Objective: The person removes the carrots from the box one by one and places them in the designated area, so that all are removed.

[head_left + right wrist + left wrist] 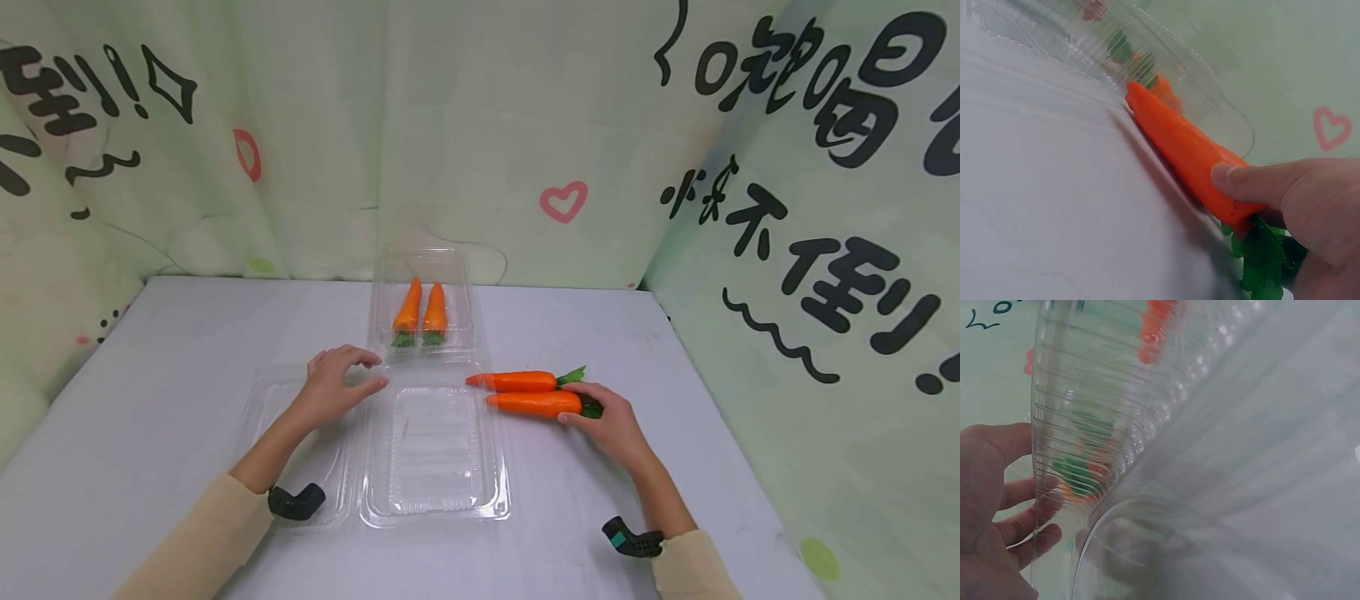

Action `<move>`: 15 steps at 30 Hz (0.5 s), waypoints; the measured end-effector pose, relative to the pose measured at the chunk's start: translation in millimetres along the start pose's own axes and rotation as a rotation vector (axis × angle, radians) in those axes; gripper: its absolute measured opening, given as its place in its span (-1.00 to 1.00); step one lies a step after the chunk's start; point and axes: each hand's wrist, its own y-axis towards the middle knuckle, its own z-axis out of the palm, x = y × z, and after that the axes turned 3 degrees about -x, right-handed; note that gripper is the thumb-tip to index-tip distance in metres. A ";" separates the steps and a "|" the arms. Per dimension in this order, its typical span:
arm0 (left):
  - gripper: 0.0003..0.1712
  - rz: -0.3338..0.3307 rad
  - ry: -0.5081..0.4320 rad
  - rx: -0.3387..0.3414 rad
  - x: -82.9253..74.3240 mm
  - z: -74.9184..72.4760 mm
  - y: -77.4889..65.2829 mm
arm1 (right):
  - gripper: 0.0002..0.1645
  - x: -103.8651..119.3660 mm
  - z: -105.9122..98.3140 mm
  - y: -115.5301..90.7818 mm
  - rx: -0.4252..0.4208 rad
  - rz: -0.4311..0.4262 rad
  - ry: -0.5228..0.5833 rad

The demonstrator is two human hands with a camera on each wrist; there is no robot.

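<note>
My right hand (607, 421) grips the nearer orange carrot (534, 404) at its green leafy end, thumb on its side in the right wrist view. The second carrot (517, 382) lies just beyond, nearly parallel. Both tips point left toward an opened clear plastic clamshell box (435, 450). Its far half (459, 333) bears two more carrots (407, 312), leafy ends toward me. My left hand (333, 383) is at the box's left side near the fold, thumb and fingers apart. Its fingertips show through the ribbed clear wall (1085, 381) in the left wrist view; contact is unclear.
Another clear plastic tray (318, 492) lies left of the box, partly under my left forearm. White cloth covers the table (570, 533). A pale green printed curtain (487, 125) stands behind it and along both sides.
</note>
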 end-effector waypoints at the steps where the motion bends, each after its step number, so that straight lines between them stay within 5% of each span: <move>1: -0.56 -0.001 -0.001 0.001 0.1 0.0 0.1 | -0.39 0.9 0.3 0.2 0.000 0.002 -0.006; 15: -0.56 -0.001 -0.007 -0.002 1.2 0.7 0.8 | -0.37 5.5 8.5 1.1 0.021 0.066 -0.036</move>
